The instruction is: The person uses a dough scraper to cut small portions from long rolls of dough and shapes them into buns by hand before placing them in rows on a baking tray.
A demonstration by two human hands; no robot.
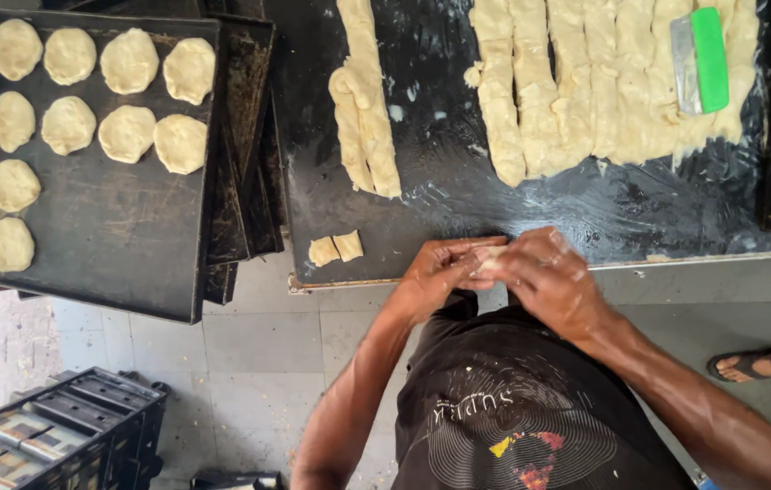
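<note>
The hands meet at the near edge of the tabletop [458, 218]; the left hand [440, 272] and the right hand [549, 281] are pressed together around one small dough piece [485, 259], barely showing between the fingers, so neither hand is nearer; its long axis cannot be told. At about ten o'clock from the hands lies a black tray [104, 236] carrying ten flattened dough rounds [129, 62]; at nine o'clock, just beside the left hand, two cut dough squares [335, 248] touch each other; at eleven o'clock one twisted dough rope [363, 100] runs away from the person; from twelve to one o'clock lie roughly seven dough strips [585, 82], side by side, with one green-handled scraper [701, 62] resting on them.
</note>
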